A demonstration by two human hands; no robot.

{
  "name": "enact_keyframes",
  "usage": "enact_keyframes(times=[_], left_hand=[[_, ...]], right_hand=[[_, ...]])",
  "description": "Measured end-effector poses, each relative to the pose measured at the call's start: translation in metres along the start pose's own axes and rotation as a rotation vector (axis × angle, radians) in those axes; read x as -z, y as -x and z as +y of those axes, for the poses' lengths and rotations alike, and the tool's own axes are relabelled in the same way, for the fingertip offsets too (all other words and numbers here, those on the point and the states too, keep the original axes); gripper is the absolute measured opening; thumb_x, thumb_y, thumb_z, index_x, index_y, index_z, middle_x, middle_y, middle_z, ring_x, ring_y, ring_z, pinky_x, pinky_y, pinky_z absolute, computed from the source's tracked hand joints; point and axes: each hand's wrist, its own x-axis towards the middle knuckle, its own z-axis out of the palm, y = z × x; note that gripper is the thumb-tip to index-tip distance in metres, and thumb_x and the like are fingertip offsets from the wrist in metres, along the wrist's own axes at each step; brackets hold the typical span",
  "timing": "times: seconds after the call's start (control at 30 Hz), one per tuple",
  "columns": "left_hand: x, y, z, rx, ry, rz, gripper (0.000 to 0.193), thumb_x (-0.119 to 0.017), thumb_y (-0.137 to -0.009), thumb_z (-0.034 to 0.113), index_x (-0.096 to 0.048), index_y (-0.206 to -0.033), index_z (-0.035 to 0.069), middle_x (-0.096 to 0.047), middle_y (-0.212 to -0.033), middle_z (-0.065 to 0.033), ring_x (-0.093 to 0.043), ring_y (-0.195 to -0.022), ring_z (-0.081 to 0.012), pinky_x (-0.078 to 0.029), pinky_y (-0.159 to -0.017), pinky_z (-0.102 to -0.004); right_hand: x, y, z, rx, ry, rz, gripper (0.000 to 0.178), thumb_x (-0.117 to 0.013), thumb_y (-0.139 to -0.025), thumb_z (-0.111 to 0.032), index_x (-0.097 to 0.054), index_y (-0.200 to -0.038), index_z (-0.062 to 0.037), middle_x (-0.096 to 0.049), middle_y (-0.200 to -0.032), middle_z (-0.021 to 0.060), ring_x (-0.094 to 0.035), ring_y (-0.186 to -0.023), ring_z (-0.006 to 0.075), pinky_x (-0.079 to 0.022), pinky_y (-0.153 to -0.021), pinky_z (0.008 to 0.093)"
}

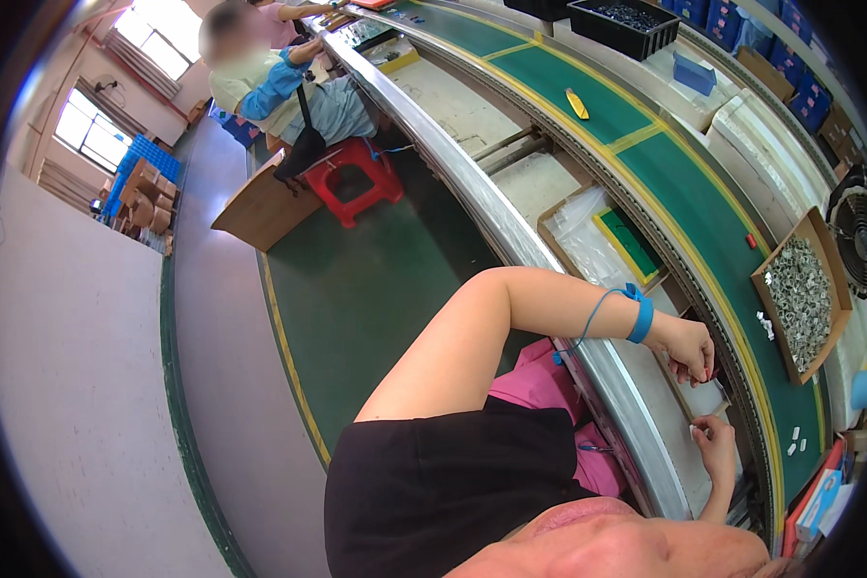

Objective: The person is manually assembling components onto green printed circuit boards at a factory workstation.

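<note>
Holds the left hand (681,342) over a pale worktop strip (648,380), with curled fingers drawn together at the tips around a small red piece (709,374). Cannot make out the shape of that piece, largely covered by the fingertips. Wears on the left wrist a bright blue band (642,320) with a thin blue cord. Keeps the right hand (716,446) lower in view and nearer the body, with bent fingers and with thumb and forefinger close together, near a tiny whitish piece (694,430) at the tips; cannot tell whether gripped or only touched. Hides most of the right forearm behind the face at the lower edge.

Just beyond both hands, runs into a curved green conveyor belt with yellow lines (698,207). Across its far edge, shows a shallow brown cardboard box (843,299) full of small silvery metal parts (801,294), too tangled to tell apart. Nearer the belt's lower end, shows loose white pieces (795,441). Beside the left forearm, shows clear plastic bags (580,231) and a green panel with a yellow rim (631,246), partly overlapped by the bags. At the right, loses part of a black round fan (853,231) in the dark lens rim.
</note>
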Motion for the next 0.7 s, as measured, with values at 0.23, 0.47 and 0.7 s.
enact_keyframes(times=[0.23, 0.47, 0.7], left_hand=[[-0.0009, 0.0012, -0.0005, 0.002, 0.002, 0.003, 0.014, -0.066, -0.080, 0.011, -0.064, -0.091, 0.002, -0.067, -0.078, -0.0062, -0.064, -0.063, -0.0126, -0.047, -0.050, -0.0222], [-0.0010, 0.0007, 0.0007, -0.016, 0.003, 0.008, 0.014, -0.066, -0.079, 0.010, -0.064, -0.090, 0.002, -0.067, -0.077, -0.0061, -0.063, -0.061, -0.0122, -0.047, -0.050, -0.0220], [-0.0003, -0.0010, 0.0000, -0.003, 0.012, 0.010, 0.013, -0.066, -0.080, 0.010, -0.064, -0.090, 0.001, -0.067, -0.077, -0.0063, -0.063, -0.061, -0.0122, -0.047, -0.049, -0.0219]], right_hand=[[-0.0014, 0.0010, -0.0004, 0.002, 0.001, 0.000, 0.017, -0.065, -0.071, 0.001, -0.064, -0.088, 0.0019, -0.063, -0.074, 0.0134, -0.055, -0.061, 0.0200, -0.045, -0.060, 0.0311], [-0.0003, 0.0002, 0.0012, 0.014, 0.008, 0.006, 0.017, -0.065, -0.071, 0.002, -0.064, -0.088, 0.0021, -0.063, -0.075, 0.0136, -0.055, -0.060, 0.0196, -0.045, -0.059, 0.0310], [-0.0005, -0.0013, 0.0028, -0.004, 0.006, -0.004, 0.018, -0.065, -0.071, 0.002, -0.064, -0.089, 0.0022, -0.063, -0.075, 0.0135, -0.055, -0.060, 0.0195, -0.045, -0.059, 0.0310]])
